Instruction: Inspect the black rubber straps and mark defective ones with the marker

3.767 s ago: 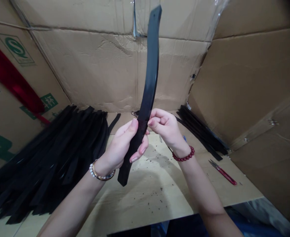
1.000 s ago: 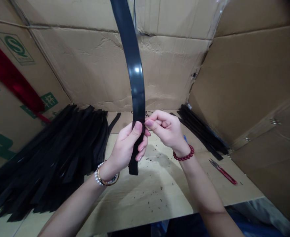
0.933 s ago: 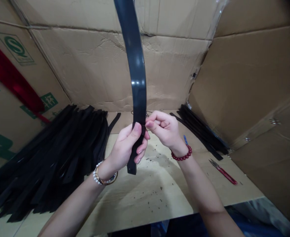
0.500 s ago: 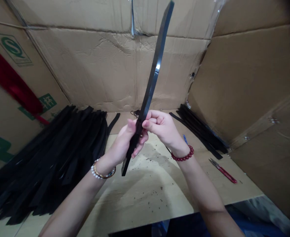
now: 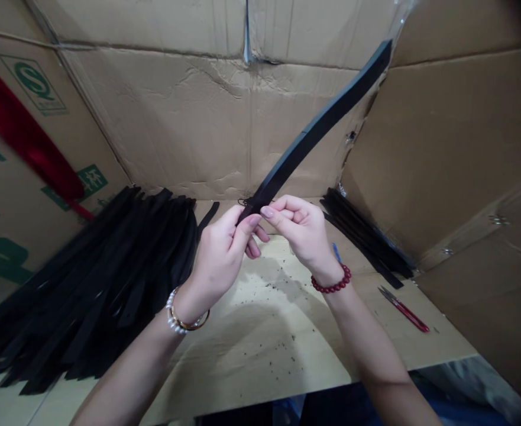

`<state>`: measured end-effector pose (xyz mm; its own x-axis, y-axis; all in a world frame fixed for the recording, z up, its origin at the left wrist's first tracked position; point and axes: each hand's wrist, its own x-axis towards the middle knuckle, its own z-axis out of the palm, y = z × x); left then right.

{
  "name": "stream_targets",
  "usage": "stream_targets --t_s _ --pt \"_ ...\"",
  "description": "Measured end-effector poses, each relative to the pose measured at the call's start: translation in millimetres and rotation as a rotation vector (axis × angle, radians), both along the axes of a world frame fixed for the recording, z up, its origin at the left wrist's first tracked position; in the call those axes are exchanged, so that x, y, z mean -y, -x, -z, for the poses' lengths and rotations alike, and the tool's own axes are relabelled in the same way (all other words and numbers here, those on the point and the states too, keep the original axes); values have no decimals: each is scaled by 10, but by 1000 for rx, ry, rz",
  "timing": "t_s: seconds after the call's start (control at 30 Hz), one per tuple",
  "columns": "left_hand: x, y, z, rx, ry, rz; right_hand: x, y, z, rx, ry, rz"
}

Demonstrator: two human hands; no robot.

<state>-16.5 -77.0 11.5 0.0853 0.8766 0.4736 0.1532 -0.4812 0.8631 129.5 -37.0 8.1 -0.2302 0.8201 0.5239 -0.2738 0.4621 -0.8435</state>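
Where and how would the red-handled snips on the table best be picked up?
Probably by the red handles, from above with the right hand. The snips lie flat on the table to that hand's right, handles toward the front edge, pointed blades facing away.

Left wrist point(image 5: 192, 303): white-bead bracelet point(image 5: 171, 317), gold-toned bangle point(image 5: 201, 323). Right wrist point(image 5: 329, 276): dark-red bead bracelet point(image 5: 331, 289).

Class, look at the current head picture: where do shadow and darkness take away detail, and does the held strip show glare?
Head view: soft shadows lie across the table; head view: the heap of black strips is so dark that edges merge; head view: the top-right corner fades to black; head view: the held strip has a paler edge, but no bright glare spot.
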Motion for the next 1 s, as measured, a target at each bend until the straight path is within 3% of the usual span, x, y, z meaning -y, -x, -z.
stream_targets --t_s 0.2,0.33,0.43,0.53,0.67,0.87,0.93,1.0 --pt "91 -19 -42 261 156 247 10 -22 5 -46 54 -166" --pt "23 37 18 267 308 452 -22 -48 41 35 112 -378" --pt "-68 58 71 228 425 541 -35 -32 62 53 120 -445" --pt "-138 42 87 209 398 462 -25 9 43 5 134 -366" --pt "-177 3 79 186 213 287 5 25 -12 17 69 -113" --pt "-173 -57 127 219 156 138 -16 -90 -20 339 -211 309" --pt "-168 -63 135 223 173 129 -43 -128 -20 409 -273 357" --pt "-162 -61 128 240 199 135 -63 -139 -29 389 -234 308"
